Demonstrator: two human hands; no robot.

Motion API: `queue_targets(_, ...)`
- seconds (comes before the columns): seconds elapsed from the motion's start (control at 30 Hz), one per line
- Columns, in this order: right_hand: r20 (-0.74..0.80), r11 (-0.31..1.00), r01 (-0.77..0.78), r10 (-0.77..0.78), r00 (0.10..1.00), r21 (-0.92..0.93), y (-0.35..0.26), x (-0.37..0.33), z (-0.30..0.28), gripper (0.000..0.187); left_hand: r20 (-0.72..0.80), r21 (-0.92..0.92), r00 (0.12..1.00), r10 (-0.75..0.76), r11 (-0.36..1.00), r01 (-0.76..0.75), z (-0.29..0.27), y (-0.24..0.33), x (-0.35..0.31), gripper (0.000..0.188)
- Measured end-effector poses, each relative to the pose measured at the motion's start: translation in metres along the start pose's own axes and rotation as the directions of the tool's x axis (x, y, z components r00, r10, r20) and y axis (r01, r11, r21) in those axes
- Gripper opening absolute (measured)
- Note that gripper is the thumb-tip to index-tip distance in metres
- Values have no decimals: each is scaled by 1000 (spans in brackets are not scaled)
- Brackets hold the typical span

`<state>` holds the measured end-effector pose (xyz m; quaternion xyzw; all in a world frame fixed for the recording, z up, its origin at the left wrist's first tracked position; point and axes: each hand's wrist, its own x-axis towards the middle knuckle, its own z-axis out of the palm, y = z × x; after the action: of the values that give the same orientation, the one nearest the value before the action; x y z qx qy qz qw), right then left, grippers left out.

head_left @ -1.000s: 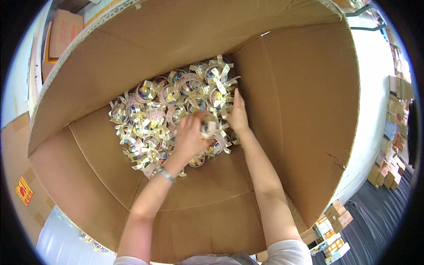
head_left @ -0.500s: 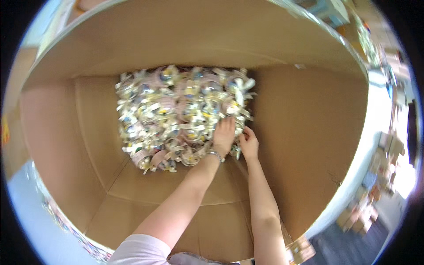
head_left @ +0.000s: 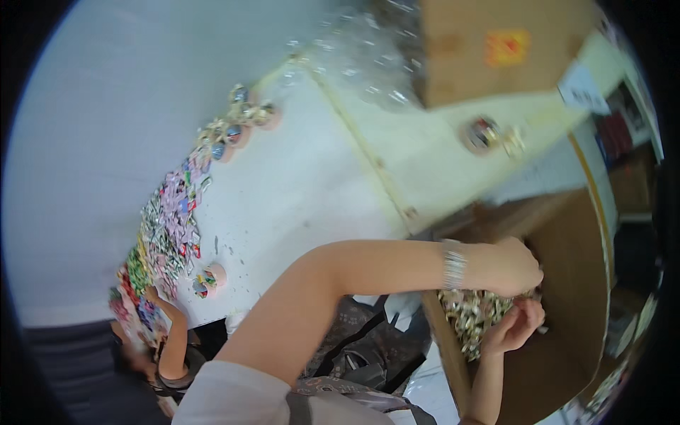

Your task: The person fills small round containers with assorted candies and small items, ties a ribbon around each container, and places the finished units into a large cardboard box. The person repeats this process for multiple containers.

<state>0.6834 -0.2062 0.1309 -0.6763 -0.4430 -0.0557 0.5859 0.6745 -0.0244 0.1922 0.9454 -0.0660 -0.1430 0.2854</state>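
Observation:
Both my hands are in a tall cardboard box (head_left: 575,283) at the right. My left hand (head_left: 516,265), with a silvery bracelet on its wrist, reaches across palm down; its bent fingers are mostly hidden. Just below it is my right hand (head_left: 511,327), palm turned up, fingers loosely curled and apart from the thumb, nothing visible in it. Beneath and beside both hands lie many small clear packages with pale gold ribbons (head_left: 467,319), heaped in the box.
On the white table (head_left: 297,191) lie a long pile of wrapped candies (head_left: 173,219), ribboned clear balls with pink bases (head_left: 237,131), and one pink-based cup (head_left: 210,280). Another ribboned ball (head_left: 484,134) sits near a closed carton (head_left: 510,49) and clear plastic (head_left: 361,60). A co-worker's hand (head_left: 152,294) touches the candies.
The view has swung from straight down into the box to the table at left. The box now shows at right; my hands remain inside it, the right one turned palm up.

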Motion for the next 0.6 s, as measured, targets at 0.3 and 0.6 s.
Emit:
queue_targets(0.3, 738, 964, 209, -260, 622, 163, -125, 143, 514, 76, -799, -558, -364, -478, 365, 745, 16, -360, -571, 76)
queue_targets(0.6, 992, 933, 342, 86, 91, -112, -141, 129, 730, 95, -547, -705, -237, -803, 288, 648, 54, -386, -616, 94)
